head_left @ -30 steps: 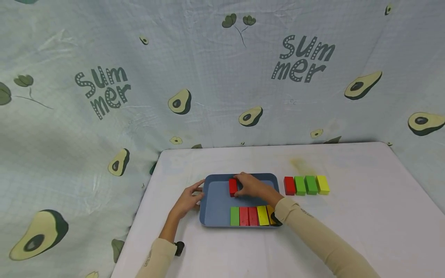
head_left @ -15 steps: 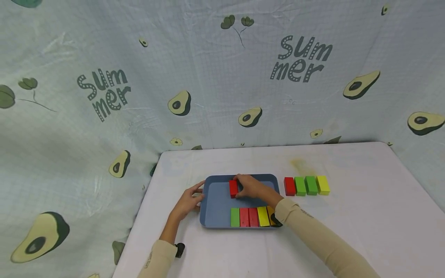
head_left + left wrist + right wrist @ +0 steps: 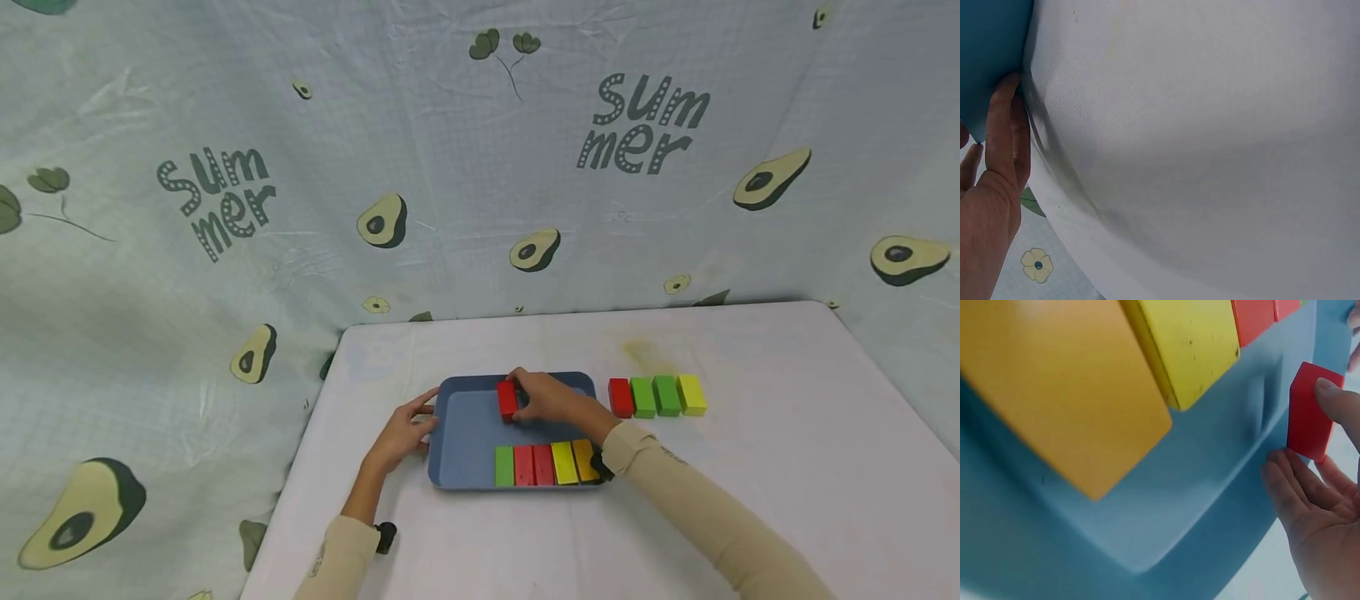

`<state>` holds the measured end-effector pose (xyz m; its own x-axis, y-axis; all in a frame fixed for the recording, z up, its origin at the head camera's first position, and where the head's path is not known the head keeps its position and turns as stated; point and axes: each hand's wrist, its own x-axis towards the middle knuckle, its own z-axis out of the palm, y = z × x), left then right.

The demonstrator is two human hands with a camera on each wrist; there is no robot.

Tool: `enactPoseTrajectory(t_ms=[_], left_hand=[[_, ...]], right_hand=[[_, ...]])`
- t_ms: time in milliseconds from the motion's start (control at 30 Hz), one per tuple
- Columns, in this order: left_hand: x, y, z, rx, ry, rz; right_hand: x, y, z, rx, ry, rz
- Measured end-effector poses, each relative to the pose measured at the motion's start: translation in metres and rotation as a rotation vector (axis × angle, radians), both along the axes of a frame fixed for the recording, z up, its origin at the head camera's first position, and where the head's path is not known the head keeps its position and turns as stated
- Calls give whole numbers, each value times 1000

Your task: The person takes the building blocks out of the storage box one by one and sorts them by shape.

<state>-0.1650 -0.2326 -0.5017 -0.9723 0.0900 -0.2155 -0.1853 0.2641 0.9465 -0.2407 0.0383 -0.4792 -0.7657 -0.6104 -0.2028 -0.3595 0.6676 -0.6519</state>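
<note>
Backdrop cloth (image 3: pixel 442 167): hangs behind and to the left, pale, printed with avocados, flowers and the word "summer" 2 times.
Table (image 3: pixel 465 550): spreads white and flat in front of the cloth.
Blue tray (image 3: pixel 467 450): lies on the table, long sides running left to right.
Held red block (image 3: pixel 507 402): sits just inside the far rim, immediately left of the right palm; points its long axis near to far, slightly tilted. Cannot tell if resting on the tray floor or raised.
Right hand (image 3: pixel 551 398): reaches in from the right, nearer of the 2 hands; pinches the block by both ends, thumb at the near end, fingertips at the far end.
Left hand (image 3: pixel 401 433): touches the left rim with fingers loose and apart, well away from the block.
Near row (image 3: pixel 543 464): lines the near rim, across the tray from the pinched block, roughly parallel to that long axis; runs left to right as 1 green, 2 red, 1 yellow, 1 orange.
Outside row (image 3: pixel 642 397): rests on the table, right of the tray: 1 red, 2 green, 1 yellow.
</note>
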Motion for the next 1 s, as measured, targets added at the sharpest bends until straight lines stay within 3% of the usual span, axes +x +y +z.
enactPoseTrajectory(t_ms=[333, 600, 1000], left_hand=[[-2, -1, 0, -17, -4, -10], [-3, 0, -1, -12, -8, -1], [-1, 3, 1, -17, -4, -1]], right_hand=[[-6, 21, 11, -15, -47, 0], [-15, 41, 20, -20, -16, 40], [-17, 67, 29, 5, -42, 16]])
